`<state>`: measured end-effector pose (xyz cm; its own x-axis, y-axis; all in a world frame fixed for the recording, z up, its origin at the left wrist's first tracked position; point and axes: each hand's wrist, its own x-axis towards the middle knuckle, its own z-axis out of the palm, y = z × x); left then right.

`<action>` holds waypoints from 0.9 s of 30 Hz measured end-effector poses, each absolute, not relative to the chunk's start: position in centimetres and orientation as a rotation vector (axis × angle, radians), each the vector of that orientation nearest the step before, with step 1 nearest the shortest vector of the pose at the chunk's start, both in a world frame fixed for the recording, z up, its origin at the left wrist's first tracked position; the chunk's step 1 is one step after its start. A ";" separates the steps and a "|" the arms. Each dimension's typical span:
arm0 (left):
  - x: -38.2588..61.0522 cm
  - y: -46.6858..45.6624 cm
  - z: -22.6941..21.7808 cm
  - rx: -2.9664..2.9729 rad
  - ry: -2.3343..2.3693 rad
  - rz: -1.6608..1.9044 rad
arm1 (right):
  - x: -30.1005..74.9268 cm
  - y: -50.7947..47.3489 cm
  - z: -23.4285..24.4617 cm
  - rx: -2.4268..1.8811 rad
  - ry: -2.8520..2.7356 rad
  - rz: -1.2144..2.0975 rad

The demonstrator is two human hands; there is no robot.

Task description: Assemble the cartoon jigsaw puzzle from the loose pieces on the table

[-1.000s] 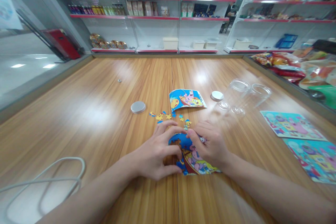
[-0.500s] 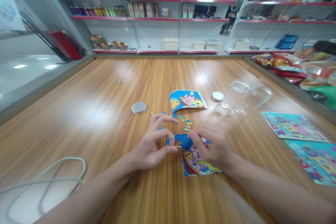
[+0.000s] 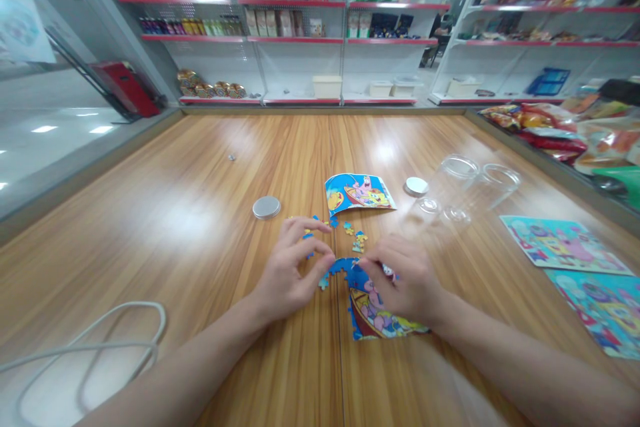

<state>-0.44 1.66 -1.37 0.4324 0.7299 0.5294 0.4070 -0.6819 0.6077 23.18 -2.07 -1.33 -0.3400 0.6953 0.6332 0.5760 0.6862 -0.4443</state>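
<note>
A half-built cartoon jigsaw (image 3: 375,317) lies on the wooden table (image 3: 200,213) just in front of me. My right hand (image 3: 407,280) rests on its top edge, fingers curled in a pinch on a small piece. At the puzzle's upper left corner, my left hand (image 3: 290,267) pinches a small blue puzzle piece (image 3: 324,280) between thumb and fingers. Several loose pieces (image 3: 350,233) lie scattered just beyond my hands. A printed picture of the same cartoon (image 3: 357,192) lies curled behind them.
Two clear jars (image 3: 465,190) lie on their sides at the right, with a round lid (image 3: 415,185) beside them and another lid (image 3: 266,207) at the left. Two finished puzzle boards (image 3: 565,243) lie far right. A white cable (image 3: 85,347) loops at lower left. Snack bags (image 3: 550,127) line the right edge.
My left hand lifted off the puzzle's left edge, drew back to the left and now pinches a small blue piece. My right hand stayed on the puzzle's top edge.
</note>
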 end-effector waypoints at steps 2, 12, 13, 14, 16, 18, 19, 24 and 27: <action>-0.9 2.5 -2.1 2.069 1.402 1.261 | 24.3 -1.2 -1.2 -1.211 -1.879 0.119; -1.4 3.6 -3.3 2.082 1.821 1.036 | 26.6 1.2 -2.4 -1.808 -1.659 0.347; -1.3 3.5 -3.3 2.103 1.817 1.030 | 26.5 1.3 -2.4 -1.820 -1.669 0.339; -1.3 3.4 -3.3 2.121 1.812 1.020 | 26.5 1.3 -2.4 -1.832 -1.677 0.329; -1.3 3.4 -3.3 2.140 1.801 1.003 | 26.4 1.2 -2.3 -1.852 -1.682 0.307; -1.3 3.4 -3.3 2.145 1.791 0.990 | 26.3 1.2 -2.2 -1.863 -1.677 0.297; -1.3 3.4 -3.3 2.142 1.791 0.988 | 26.3 1.2 -2.2 -1.866 -1.672 0.298; -1.3 3.5 -3.3 2.104 1.781 0.993 | 26.4 1.2 -2.3 -1.878 -1.655 0.293; -1.2 3.5 -3.1 2.096 1.771 0.985 | 26.5 1.2 -2.5 -1.874 -1.657 0.287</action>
<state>-1.22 3.48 -3.10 0.0460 0.9379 0.3438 0.7868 -0.2461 0.5661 26.53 1.18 -2.46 0.1920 0.9539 0.2307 0.8209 -0.0272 -0.5704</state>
